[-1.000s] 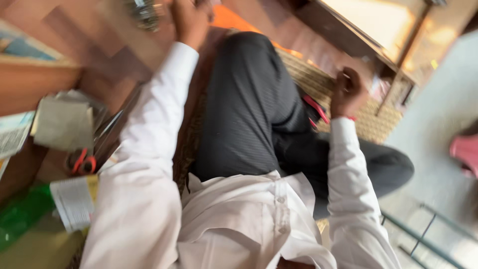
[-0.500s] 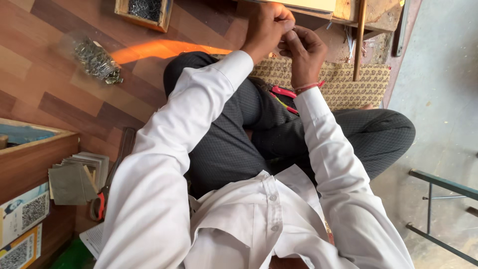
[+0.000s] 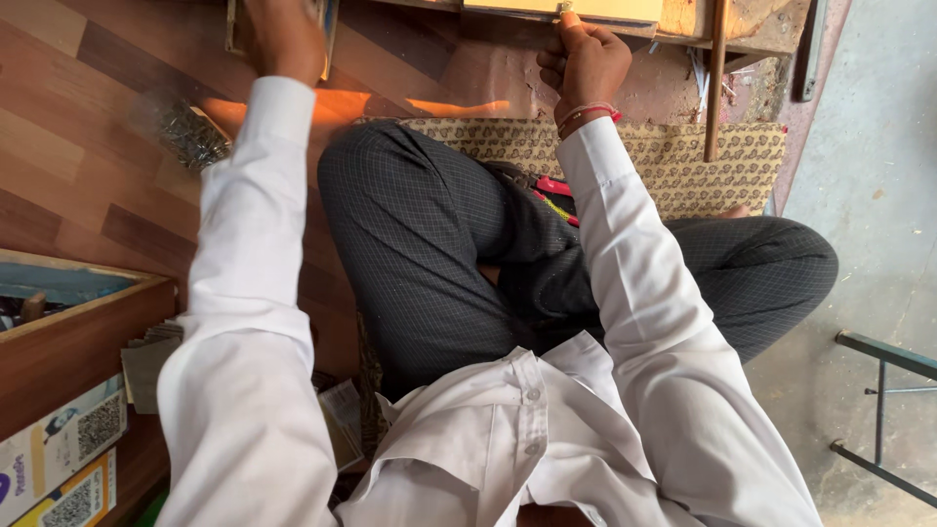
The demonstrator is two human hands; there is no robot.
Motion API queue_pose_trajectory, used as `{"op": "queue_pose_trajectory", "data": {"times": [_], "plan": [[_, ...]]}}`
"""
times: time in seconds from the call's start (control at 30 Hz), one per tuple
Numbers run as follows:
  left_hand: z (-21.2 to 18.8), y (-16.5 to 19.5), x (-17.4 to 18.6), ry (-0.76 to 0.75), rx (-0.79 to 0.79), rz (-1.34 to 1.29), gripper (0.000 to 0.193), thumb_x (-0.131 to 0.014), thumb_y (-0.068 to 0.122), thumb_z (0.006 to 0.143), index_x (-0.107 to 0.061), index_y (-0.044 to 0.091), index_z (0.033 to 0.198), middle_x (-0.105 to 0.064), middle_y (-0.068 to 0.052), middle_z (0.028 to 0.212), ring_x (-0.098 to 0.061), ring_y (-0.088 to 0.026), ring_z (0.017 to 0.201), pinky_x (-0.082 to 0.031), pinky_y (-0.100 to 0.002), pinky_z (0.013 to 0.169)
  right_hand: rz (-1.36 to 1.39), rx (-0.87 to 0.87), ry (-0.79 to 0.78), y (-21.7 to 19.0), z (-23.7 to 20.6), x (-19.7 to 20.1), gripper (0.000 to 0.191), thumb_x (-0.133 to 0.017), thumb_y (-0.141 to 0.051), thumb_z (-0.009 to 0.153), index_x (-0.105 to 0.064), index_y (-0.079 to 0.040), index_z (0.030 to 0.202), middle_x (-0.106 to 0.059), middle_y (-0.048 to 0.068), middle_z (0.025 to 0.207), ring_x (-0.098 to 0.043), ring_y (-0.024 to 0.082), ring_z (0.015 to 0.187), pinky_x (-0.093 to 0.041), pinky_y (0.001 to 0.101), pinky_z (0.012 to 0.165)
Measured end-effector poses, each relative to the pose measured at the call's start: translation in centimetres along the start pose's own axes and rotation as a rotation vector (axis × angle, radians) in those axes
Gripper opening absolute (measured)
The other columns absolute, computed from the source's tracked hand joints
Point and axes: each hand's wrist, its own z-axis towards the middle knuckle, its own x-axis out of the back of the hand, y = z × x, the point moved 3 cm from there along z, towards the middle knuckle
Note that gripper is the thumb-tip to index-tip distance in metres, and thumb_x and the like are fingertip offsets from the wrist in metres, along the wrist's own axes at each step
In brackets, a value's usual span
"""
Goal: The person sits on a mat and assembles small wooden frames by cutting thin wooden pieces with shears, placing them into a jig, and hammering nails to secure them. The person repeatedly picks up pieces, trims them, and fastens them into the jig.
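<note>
Head view looks down on you sitting on the floor with your legs (image 3: 439, 254) crossed on a patterned mat (image 3: 673, 156). Your right hand (image 3: 584, 60) is up at the far side, curled tight with the fingers (image 3: 574, 27) pinched on something small at the edge of a pale wooden board (image 3: 566, 10). What the small thing is, you cannot tell. A red thread (image 3: 586, 114) goes round that wrist.

Your left hand (image 3: 285, 34) reaches far out to the left, over a small wooden box (image 3: 327, 29) at the top edge of the picture. It is blurry and partly cut off, so you cannot tell if it is wide, narrow or holding anything.

Just left of your left sleeve, a clear bag of small metal bits (image 3: 185, 132) lies on the wooden floor (image 3: 78, 146). A red tool (image 3: 551, 185) rests in your lap, between your knee and your right sleeve. Near you on the left stands a big wooden box (image 3: 78, 332) with printed cartons (image 3: 59, 459) below it. A thin wooden stick (image 3: 717, 78) stands by the mat on the right.
</note>
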Motion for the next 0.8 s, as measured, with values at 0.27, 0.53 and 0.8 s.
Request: {"op": "queue_pose_trajectory", "data": {"times": [0.27,0.53,0.8], "plan": [[-0.4,-3.4,-1.0,-0.144,0.051,-0.017,0.017,-0.073,-0.004,0.079,-0.079,0.007,0.091,-0.072,-0.021,0.097,-0.069,-0.041,0.087,-0.057,-0.048,0.078,0.084,0.004,0.016,0.6,0.7,0.1,0.025,-0.073,-0.006,0.092,-0.058,0.0,0.073,-0.058,0.009,0.062,-0.054,0.017,0.045,-0.035,0.0298,0.038],[-1.0,-3.8,-0.9,-0.139,0.067,-0.119,0.007,-0.073,-0.003,0.084,-0.078,0.002,0.082,-0.075,-0.021,0.09,-0.074,-0.036,0.086,-0.06,-0.046,0.078,0.097,0.027,0.011,1.3,1.0,0.5,0.025,-0.072,-0.006,0.093,-0.058,-0.003,0.073,-0.059,0.008,0.061,-0.055,0.016,0.045,-0.035,0.0289,0.039],[-1.4,-4.7,-0.2,-0.064,0.037,-0.244,0.002,-0.079,0.0,0.086,-0.079,0.002,0.085,-0.076,-0.02,0.085,-0.075,-0.033,0.078,-0.06,-0.042,0.073,0.068,0.028,0.04,1.2,1.1,0.3,0.02,-0.072,-0.007,0.089,-0.061,0.0,0.073,-0.059,0.008,0.059,-0.057,0.016,0.043,-0.038,0.0285,0.037]]}}
